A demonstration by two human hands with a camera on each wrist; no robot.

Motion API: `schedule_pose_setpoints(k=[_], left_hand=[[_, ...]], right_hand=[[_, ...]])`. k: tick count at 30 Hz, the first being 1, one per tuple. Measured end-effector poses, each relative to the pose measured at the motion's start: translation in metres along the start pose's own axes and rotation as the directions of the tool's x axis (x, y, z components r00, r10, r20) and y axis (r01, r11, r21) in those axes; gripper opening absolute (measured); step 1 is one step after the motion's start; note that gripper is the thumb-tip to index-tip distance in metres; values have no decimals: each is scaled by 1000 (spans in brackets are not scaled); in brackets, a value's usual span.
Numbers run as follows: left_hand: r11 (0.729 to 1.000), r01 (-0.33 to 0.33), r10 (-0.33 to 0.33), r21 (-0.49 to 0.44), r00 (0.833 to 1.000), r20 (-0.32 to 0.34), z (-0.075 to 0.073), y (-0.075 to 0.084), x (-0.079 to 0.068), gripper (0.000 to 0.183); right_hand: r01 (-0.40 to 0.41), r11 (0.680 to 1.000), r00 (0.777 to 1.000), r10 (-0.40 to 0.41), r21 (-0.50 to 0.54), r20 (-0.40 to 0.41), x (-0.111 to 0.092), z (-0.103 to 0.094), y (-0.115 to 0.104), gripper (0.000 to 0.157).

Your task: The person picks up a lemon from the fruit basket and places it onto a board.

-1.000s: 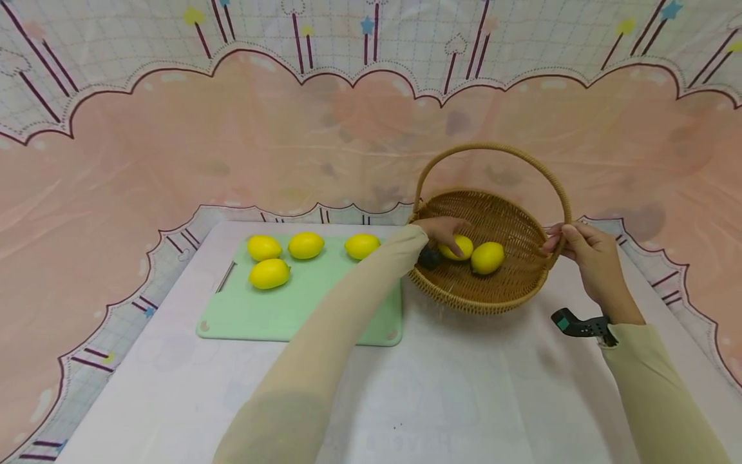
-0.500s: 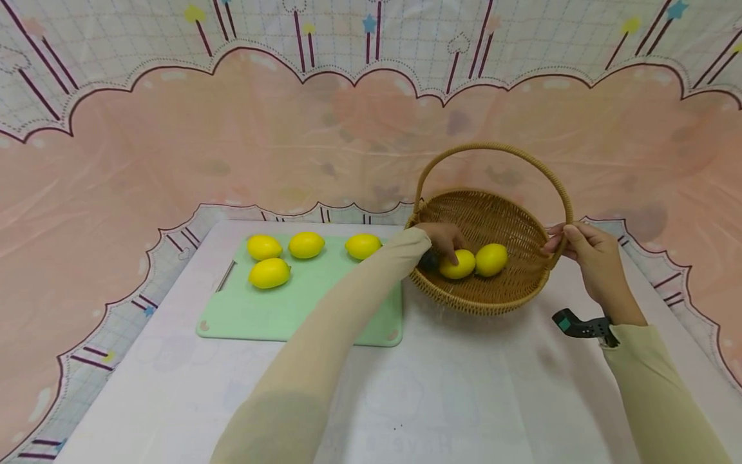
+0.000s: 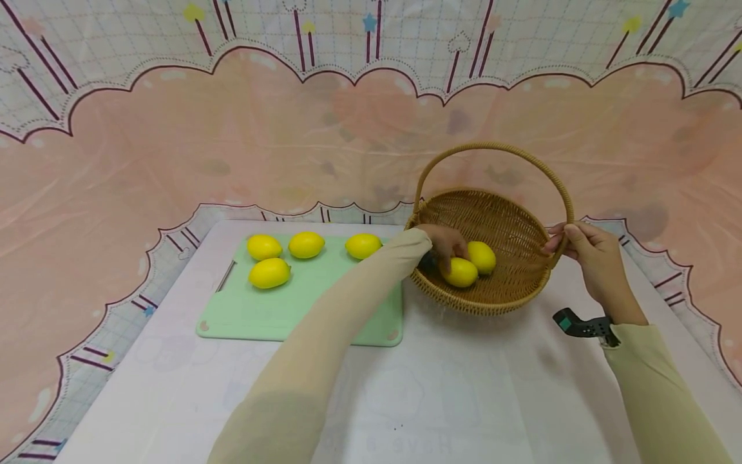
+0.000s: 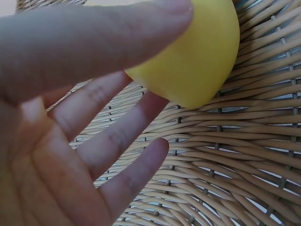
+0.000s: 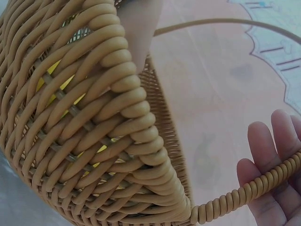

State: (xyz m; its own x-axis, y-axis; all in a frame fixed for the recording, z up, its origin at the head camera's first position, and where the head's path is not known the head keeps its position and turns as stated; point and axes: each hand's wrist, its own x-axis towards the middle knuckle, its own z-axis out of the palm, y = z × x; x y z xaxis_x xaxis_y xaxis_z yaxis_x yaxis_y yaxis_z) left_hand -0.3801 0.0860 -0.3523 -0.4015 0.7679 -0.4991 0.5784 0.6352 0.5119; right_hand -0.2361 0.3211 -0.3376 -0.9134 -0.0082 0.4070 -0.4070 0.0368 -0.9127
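A brown wicker basket [image 3: 501, 216] stands tipped toward me at the right, with two lemons inside. My left hand [image 3: 447, 243] reaches into it and pinches the nearer lemon [image 3: 462, 274]. In the left wrist view, the thumb [image 4: 141, 35] lies over that lemon [image 4: 202, 61], while the lower fingers [image 4: 115, 136] spread over the weave. Just behind and to the right sits the other lemon [image 3: 484, 256]. My right hand [image 3: 594, 251] grips the foot of the basket's arched handle [image 3: 493, 147]. Seen from the right wrist, its fingers wrap the coiled handle [image 5: 249, 190].
Left of the basket, a mint-green cutting board [image 3: 324, 309] lies on the white table [image 3: 464, 399]. Several lemons rest on it, among them a single one [image 3: 362, 246] near its right side. A patterned cloth backdrop [image 3: 324, 142] hangs behind the table.
My left hand went from spread over a lemon to pinching it, and that lemon moved toward the basket's near side. The other lemon shifted right, then back left behind it. The right hand stayed put.
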Motion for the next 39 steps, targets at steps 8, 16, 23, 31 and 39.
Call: schedule_pose_setpoints(k=[8,16,23,31,39], left_hand=[[999,-31,28,43,996,82,0,3,-4,52],[998,-16,11,60,997,82,2,6,-5,54],[999,12,-9,-53,999,50,5,7,-3,54],[998,-60,60,12,998,31,4,5,3,46],[990,-137,137,41,991,13,5,9,2,49]], right_hand=[[0,1000,1000,0,-2,-1,-1,0,0,25],[1,1000,1000,-1,2,2,0,0,0,25],[-3,1000,1000,3,2,-1,0,-1,0,23],[9,1000,1000,-9,23,4,1,0,0,25],[6,1000,1000,-6,-4,0,2,-1,1,28]])
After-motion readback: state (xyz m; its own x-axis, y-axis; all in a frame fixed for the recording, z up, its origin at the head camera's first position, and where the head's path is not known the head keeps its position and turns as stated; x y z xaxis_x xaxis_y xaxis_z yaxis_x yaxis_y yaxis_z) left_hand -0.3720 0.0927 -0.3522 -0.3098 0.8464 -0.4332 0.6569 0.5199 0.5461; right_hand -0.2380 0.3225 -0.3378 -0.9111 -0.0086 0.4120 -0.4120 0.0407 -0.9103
